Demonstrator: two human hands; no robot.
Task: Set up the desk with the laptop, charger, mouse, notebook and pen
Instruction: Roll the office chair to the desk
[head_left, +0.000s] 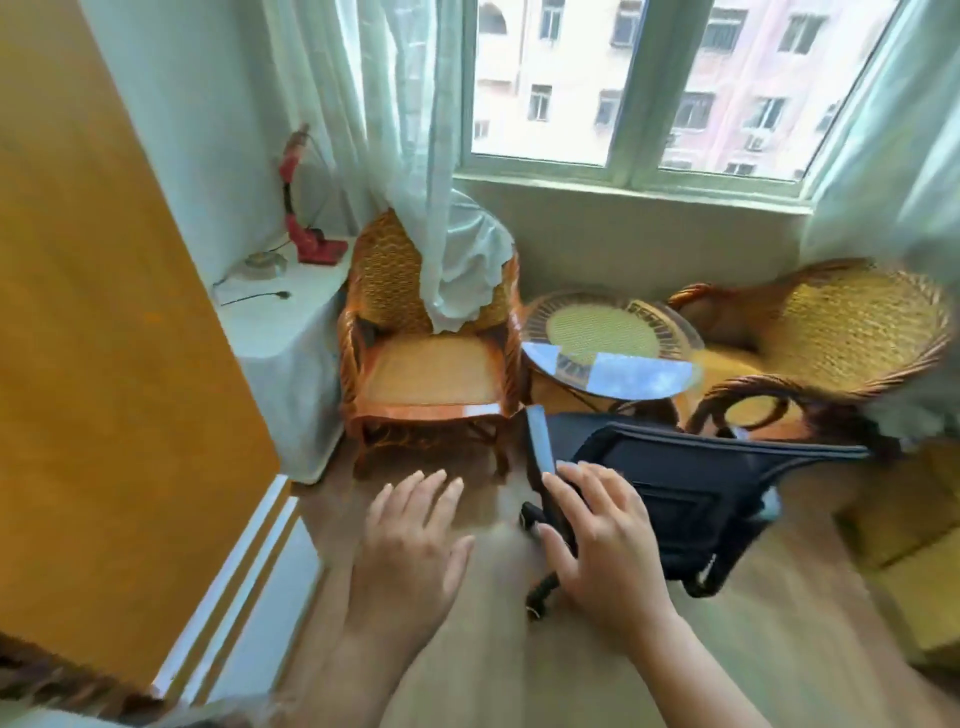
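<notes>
Both my hands reach forward over the wooden floor with straight, spread fingers and hold nothing. My left hand (410, 545) hovers palm down in front of a wicker chair. My right hand (602, 540) is at the armrest of a black office chair (675, 493); whether it touches the armrest I cannot tell. No laptop, charger, mouse, notebook or pen is in view. The picture is blurred by motion.
A wicker armchair (431, 364) with a curtain draped over it stands ahead. A round glass-topped wicker table (608, 338) and a second wicker chair (852, 332) are to its right. A white-covered side table (280, 322) with a red lamp (306, 228) stands at the left, beside an orange wall (104, 338).
</notes>
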